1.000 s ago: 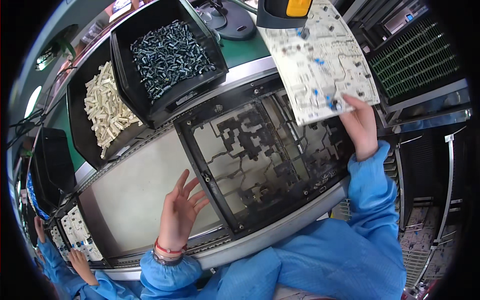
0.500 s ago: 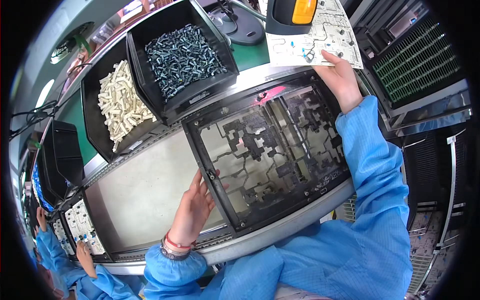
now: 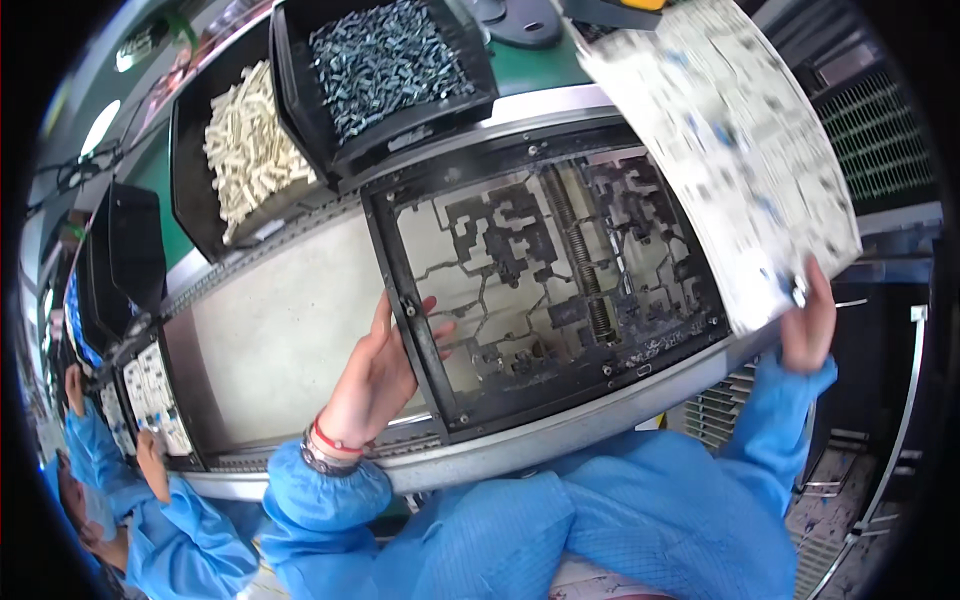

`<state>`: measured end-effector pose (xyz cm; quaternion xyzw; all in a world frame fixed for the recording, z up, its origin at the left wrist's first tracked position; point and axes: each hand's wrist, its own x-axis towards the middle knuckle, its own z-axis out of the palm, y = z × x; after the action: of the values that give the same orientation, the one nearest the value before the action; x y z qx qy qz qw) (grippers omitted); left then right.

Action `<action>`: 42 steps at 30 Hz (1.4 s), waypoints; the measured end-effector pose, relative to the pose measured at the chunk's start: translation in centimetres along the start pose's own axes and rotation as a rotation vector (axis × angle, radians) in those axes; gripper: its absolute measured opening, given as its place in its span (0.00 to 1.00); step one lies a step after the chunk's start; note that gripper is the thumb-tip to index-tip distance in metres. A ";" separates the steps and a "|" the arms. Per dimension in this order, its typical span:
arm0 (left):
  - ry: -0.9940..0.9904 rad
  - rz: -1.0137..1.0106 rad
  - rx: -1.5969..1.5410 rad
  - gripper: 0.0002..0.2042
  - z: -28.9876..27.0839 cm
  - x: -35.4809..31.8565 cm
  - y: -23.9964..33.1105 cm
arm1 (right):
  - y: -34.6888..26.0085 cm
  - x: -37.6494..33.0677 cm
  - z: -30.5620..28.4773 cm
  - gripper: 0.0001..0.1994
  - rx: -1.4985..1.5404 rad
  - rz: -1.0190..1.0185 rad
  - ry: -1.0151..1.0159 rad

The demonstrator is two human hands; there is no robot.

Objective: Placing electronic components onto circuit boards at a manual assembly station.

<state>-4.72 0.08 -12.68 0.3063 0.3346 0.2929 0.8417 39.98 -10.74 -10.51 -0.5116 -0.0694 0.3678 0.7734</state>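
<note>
Holding the board (image 3: 725, 150) over the fixture (image 3: 545, 290), right hand (image 3: 808, 325) pinching its corner, left hand (image 3: 380, 375) open on the fixture's edge; next we'd line it up.

Left of the left hand (image 3: 375, 375) the pale belt (image 3: 280, 340) lies open. Beyond both hands, two black bins (image 3: 300, 120) wall off the far side. The white circuit board (image 3: 730, 150) held in the right hand (image 3: 805, 335) overhangs the black frame (image 3: 545, 270).

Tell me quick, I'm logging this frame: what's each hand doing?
Left hand: open, fingers resting on the black frame's left edge.
Right hand: closed on the white circuit board, lifted.
</note>
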 end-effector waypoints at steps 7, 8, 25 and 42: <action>-0.100 0.000 -0.117 0.34 -0.6 0.4 -1.1 | -1.1 -3.2 -3.3 0.22 -0.215 0.048 -0.175; -0.093 0.003 -0.124 0.34 -0.5 0.6 -1.3 | -0.3 -3.0 -1.4 0.21 -0.252 0.042 -0.187; 0.135 0.213 0.304 0.41 -2.8 -1.8 0.8 | 6.6 2.2 9.7 0.23 -0.589 0.341 -0.632; 0.234 0.621 1.180 0.37 -0.6 -1.0 0.9 | 6.1 1.6 10.1 0.18 -1.513 -0.490 -0.639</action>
<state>-5.98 0.19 -11.97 0.7627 0.4238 0.3205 0.3688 33.19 -0.97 -11.30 -0.7325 -0.6192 0.1715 0.2250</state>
